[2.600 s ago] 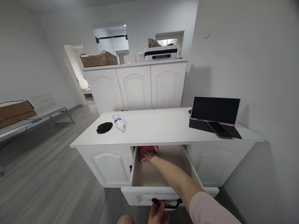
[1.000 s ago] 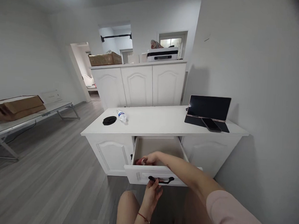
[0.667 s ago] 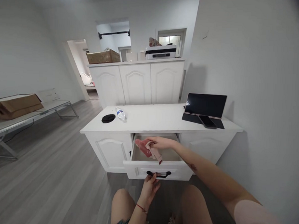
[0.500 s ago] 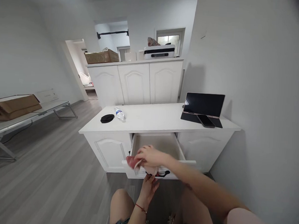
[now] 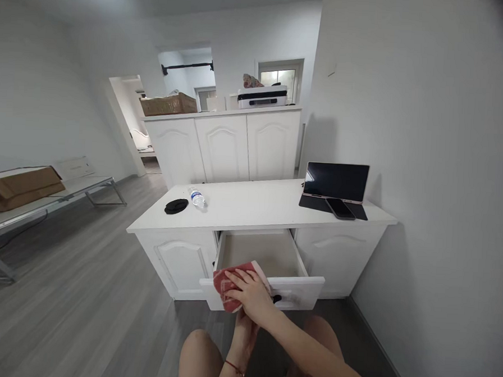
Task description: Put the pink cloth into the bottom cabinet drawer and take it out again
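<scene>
A red and white cloth (image 5: 226,291) is draped over the top edge of the pulled-out white drawer (image 5: 303,293), on the left part of its front. My right hand (image 5: 254,296) holds the cloth against that front, its fingers spaced across the fabric. Below it, close to the drawer front, is my left hand (image 5: 244,330), wearing a red string at the wrist; its fingers are hidden behind the cloth and my right hand. Part of a black handle (image 5: 276,299) shows to the right of my right hand. The drawer's visible inside is bare.
On the white cabinet top (image 5: 251,202) are a black round object (image 5: 176,206), a plastic water bottle (image 5: 197,198), a tablet (image 5: 336,180) on its stand and a phone (image 5: 340,209). A wall (image 5: 446,165) rises at the right. A cardboard box (image 5: 21,187) rests on a bench at the left.
The cloth, bunched under my right hand before, is now spread out over the drawer's edge and front. My right hand has moved down, and my left hand is lower too. The view has shifted slightly.
</scene>
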Available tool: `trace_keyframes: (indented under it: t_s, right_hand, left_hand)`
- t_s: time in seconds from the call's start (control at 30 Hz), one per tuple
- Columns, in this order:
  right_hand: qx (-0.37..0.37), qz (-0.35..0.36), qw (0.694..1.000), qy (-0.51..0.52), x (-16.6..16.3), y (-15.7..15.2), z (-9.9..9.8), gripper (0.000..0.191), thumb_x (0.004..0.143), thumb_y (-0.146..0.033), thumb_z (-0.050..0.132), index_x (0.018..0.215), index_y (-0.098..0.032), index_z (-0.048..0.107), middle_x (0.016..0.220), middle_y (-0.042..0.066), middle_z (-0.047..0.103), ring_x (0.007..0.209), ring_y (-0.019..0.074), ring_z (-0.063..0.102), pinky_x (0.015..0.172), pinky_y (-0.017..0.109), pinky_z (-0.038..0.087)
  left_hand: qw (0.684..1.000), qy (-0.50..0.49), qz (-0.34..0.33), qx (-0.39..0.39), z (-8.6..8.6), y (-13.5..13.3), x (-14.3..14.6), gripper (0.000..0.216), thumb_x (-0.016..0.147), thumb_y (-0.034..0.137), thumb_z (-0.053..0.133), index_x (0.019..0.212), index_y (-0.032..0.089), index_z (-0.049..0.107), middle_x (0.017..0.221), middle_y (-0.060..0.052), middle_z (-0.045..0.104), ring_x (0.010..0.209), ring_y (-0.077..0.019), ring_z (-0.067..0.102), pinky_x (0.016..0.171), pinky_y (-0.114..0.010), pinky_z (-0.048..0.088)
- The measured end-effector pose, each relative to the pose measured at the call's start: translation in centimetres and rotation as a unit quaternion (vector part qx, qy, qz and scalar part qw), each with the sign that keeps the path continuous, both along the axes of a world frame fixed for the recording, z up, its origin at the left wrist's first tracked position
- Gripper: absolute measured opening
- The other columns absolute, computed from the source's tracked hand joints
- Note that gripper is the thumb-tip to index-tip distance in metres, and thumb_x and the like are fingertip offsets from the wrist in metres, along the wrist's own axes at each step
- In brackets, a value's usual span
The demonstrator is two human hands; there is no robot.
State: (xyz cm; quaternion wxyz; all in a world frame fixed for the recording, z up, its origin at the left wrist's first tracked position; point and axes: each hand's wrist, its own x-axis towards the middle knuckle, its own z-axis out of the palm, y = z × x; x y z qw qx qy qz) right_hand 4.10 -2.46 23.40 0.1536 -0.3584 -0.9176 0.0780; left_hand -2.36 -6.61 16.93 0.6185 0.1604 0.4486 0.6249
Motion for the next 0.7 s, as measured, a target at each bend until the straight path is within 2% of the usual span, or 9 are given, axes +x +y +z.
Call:
trace_keyframes:
  t_s: [0.07, 0.13, 0.23, 0.33, 0.43, 0.53, 0.7]
  right_hand:
    - [0.023, -0.020, 1.000, 0.008, 2.0, -0.1, -0.6, 0.030, 0.104, -0.036, 0.049, 0.124, -0.038, 0.072, 0.167, -0.006, 0.036, 0.154, 0.0261, 0.034, 0.123, 0.051, 0.031]
    - [0.052, -0.035, 0.998, 0.016, 4.1, -0.3, -1.4, 0.027, 0.102, -0.035, 0.056, 0.121, -0.038, 0.073, 0.164, -0.006, 0.042, 0.152, 0.0253, 0.037, 0.122, 0.051, 0.032]
    - [0.121, -0.056, 0.990, 0.045, 7.3, -0.5, -3.0, 0.025, 0.097, -0.028, 0.062, 0.116, -0.039, 0.075, 0.160, -0.004, 0.049, 0.149, 0.0242, 0.043, 0.118, 0.049, 0.034]
    - [0.205, -0.075, 0.973, 0.078, 10.2, -0.7, -4.5, 0.028, 0.093, -0.021, 0.066, 0.112, -0.039, 0.076, 0.154, -0.004, 0.057, 0.146, 0.0216, 0.046, 0.117, 0.045, 0.032]
    - [0.268, -0.087, 0.955, 0.088, 12.5, -0.9, -5.2, 0.031, 0.091, -0.016, 0.065, 0.109, -0.038, 0.076, 0.150, -0.005, 0.061, 0.146, 0.0183, 0.044, 0.118, 0.040, 0.027]
    - [0.311, -0.099, 0.941, 0.092, 14.2, -1.1, -5.4, 0.030, 0.091, -0.015, 0.063, 0.105, -0.038, 0.077, 0.146, -0.006, 0.065, 0.146, 0.0166, 0.043, 0.120, 0.037, 0.022]
    - [0.332, -0.138, 0.925, 0.119, 15.9, -1.8, -6.8, 0.033, 0.092, -0.016, 0.059, 0.106, -0.038, 0.078, 0.137, -0.003, 0.071, 0.143, 0.0179, 0.044, 0.120, 0.037, 0.021]
  left_hand:
    - [0.999, -0.025, 0.003, -0.025, -0.8, -0.3, -0.1, 0.028, 0.080, 0.010, 0.070, 0.106, 0.023, 0.070, 0.106, -0.010, 0.076, 0.102, -0.0298, 0.072, 0.076, -0.038, 0.057]
    - [0.997, -0.050, 0.007, -0.049, -1.5, -0.5, -0.3, 0.027, 0.073, 0.006, 0.074, 0.096, 0.021, 0.070, 0.096, -0.008, 0.076, 0.091, -0.0256, 0.074, 0.076, -0.035, 0.056]
    - [0.996, -0.067, 0.004, -0.063, -2.0, -0.3, -0.5, 0.025, 0.067, 0.009, 0.082, 0.081, 0.021, 0.065, 0.087, -0.004, 0.074, 0.076, -0.0167, 0.071, 0.077, -0.028, 0.056]
    - [0.994, -0.079, -0.004, -0.072, -1.8, -0.1, -0.6, 0.036, 0.060, 0.015, 0.091, 0.071, 0.021, 0.057, 0.079, -0.001, 0.071, 0.066, -0.0117, 0.067, 0.071, -0.024, 0.054]
    - [0.993, -0.083, 0.000, -0.083, -1.4, -0.1, -0.6, 0.045, 0.055, 0.017, 0.096, 0.068, 0.021, 0.053, 0.073, 0.002, 0.069, 0.060, -0.0097, 0.064, 0.067, -0.022, 0.053]
    - [0.993, -0.081, -0.001, -0.087, -1.1, -0.2, -0.7, 0.047, 0.052, 0.018, 0.098, 0.070, 0.020, 0.055, 0.077, 0.000, 0.072, 0.061, -0.0099, 0.066, 0.066, -0.023, 0.054]
    - [0.993, -0.079, -0.008, -0.091, -1.6, -0.1, -0.9, 0.049, 0.051, 0.020, 0.100, 0.072, 0.020, 0.055, 0.079, -0.001, 0.075, 0.062, -0.0103, 0.067, 0.064, -0.024, 0.056]
